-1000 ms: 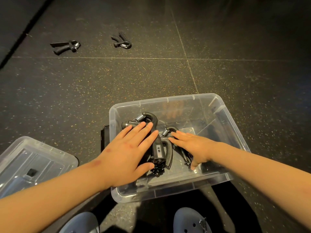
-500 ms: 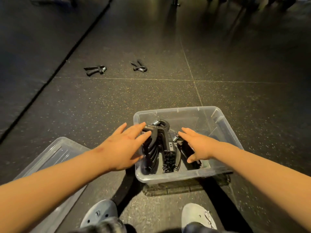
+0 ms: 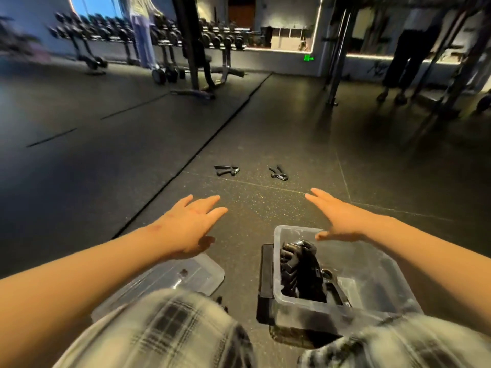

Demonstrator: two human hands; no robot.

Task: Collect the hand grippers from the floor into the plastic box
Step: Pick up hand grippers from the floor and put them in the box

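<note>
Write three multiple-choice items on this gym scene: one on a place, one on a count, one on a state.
1. Where does the clear plastic lid lie relative to the clear plastic box?
A) on top of it
B) inside it
C) on the dark speckled floor, to its left

2. How many black hand grippers lie loose on the floor ahead?
A) one
B) two
C) four

3. How are the left hand and right hand?
A) open, holding nothing
B) each gripping a gripper
C) pressing on the lid

Key: 1 C, the lid lies flat beside the box. 2 B, a second gripper lies right of the first. 3 A, the fingers are straight and empty.
</note>
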